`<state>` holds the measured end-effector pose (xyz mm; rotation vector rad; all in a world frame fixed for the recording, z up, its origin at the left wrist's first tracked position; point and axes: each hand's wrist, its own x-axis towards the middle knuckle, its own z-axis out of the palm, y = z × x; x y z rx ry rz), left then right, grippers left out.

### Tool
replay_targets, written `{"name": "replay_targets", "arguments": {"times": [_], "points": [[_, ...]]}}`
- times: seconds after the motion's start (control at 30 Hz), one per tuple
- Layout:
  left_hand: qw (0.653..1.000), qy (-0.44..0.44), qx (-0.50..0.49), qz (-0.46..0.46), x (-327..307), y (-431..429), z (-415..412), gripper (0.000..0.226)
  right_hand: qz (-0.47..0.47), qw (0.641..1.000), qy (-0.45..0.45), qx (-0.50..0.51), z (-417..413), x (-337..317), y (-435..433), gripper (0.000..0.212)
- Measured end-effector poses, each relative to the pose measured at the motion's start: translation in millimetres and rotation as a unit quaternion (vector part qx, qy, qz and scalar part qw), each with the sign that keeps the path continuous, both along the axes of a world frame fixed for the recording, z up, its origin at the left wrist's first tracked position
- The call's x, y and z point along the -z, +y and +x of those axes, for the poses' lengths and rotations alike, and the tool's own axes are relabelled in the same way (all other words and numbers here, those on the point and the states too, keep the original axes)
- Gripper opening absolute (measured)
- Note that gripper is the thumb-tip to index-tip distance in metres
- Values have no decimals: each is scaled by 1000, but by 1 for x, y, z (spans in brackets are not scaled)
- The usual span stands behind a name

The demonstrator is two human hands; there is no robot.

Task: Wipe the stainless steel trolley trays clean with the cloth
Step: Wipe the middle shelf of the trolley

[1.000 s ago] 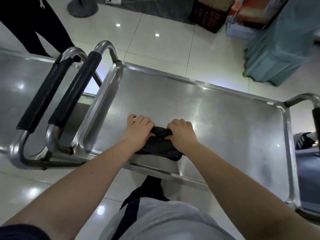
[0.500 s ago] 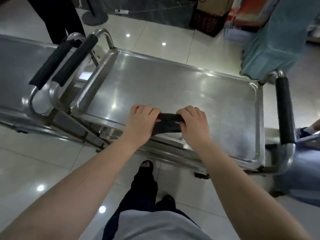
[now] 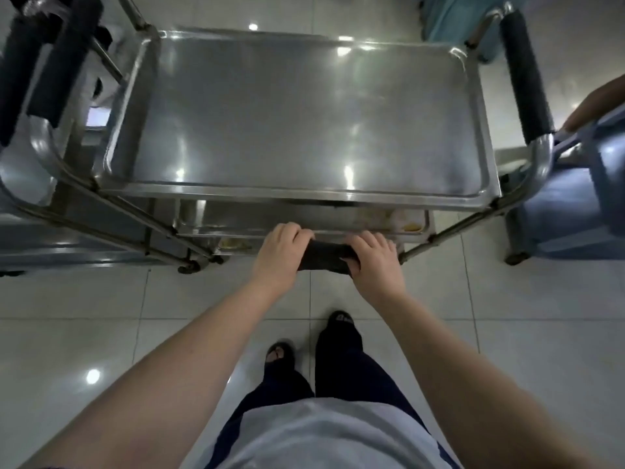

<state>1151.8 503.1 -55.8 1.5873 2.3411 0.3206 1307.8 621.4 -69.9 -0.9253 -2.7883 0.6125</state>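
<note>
A stainless steel trolley stands in front of me, its shiny top tray (image 3: 304, 116) seen from above. Below it, the front edge of a lower tray (image 3: 338, 220) shows, with yellowish stains near its corners. A dark cloth (image 3: 324, 260), bunched into a roll, is stretched between my hands in front of the lower tray's edge. My left hand (image 3: 282, 252) grips its left end and my right hand (image 3: 373, 262) grips its right end, fingers curled over it. Whether the cloth touches the lower tray I cannot tell.
A second steel trolley with black foam-covered handles (image 3: 50, 62) stands close on the left. The near trolley's right handle (image 3: 526, 76) is also foam-covered. A blue plastic stool (image 3: 575, 204) and another person's arm (image 3: 595, 103) are at the right. My feet (image 3: 311, 346) stand on white floor tiles.
My hands drew the cloth back off the top tray and down to the front of the lower tray. My view tilted to look straight down over the trolley.
</note>
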Motion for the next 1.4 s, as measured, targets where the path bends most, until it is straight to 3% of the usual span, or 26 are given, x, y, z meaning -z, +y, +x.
{"name": "replay_targets", "arguments": {"times": [0.27,0.43,0.6,0.8,0.87,1.0,1.17,1.27,1.33,1.4], "points": [[998,-52,-14,23,62,-30,-3,22,-31,997,-37,56,12,52,-34,25],[996,-76,-51,22,118,-12,1,22,-58,995,-21,82,20,113,-20,23],[993,-91,-62,36,214,40,8,25,-51,993,-2,108,27,209,27,26],[989,-133,-49,48,312,134,-1,20,6,995,-50,82,24,286,128,24],[989,-110,-60,84,330,178,-20,22,6,994,-53,98,4,302,175,22],[996,9,-49,73,366,230,-42,23,-14,988,-112,105,-33,335,225,29],[985,122,-50,114,383,241,-55,22,115,980,-86,137,-43,356,226,29],[981,100,-63,155,383,247,-68,29,201,972,-50,113,-45,354,217,39],[977,77,-107,168,383,249,-85,33,185,981,-34,38,-48,358,196,44],[979,105,-121,129,387,250,-103,38,93,991,-91,-14,-51,367,181,52]]}}
